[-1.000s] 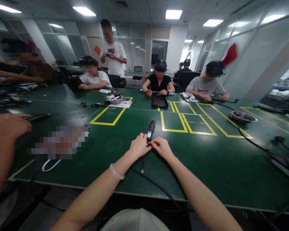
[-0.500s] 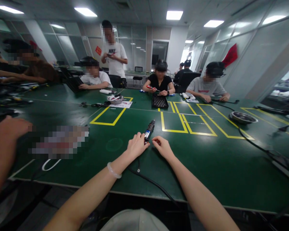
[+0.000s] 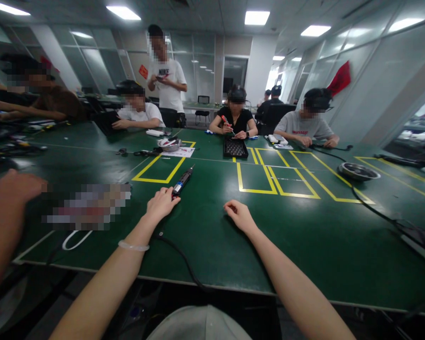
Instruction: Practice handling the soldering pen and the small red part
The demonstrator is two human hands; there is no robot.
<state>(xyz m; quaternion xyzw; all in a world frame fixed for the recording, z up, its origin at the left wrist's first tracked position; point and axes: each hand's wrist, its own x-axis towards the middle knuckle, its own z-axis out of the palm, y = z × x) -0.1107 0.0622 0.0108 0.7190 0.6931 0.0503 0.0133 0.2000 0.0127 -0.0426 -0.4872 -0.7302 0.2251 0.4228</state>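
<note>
Left hand palm-down, right hand loosely curled

A white T-shirt reads "NIKE"; red lettering on a grey shirt is blurred.

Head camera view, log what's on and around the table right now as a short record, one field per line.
Left grip: around the near end of the black-and-silver tool
Tool tip: slim, pointing away from the wearer
Right grip: fingers curled, apart from the tool, nothing visible in it
Near the left wrist: black cable
Surface: green table with yellow tape outlines
Right side: metal bowl
Opposite: person in a black top, red-handled tool over a black tray
</note>
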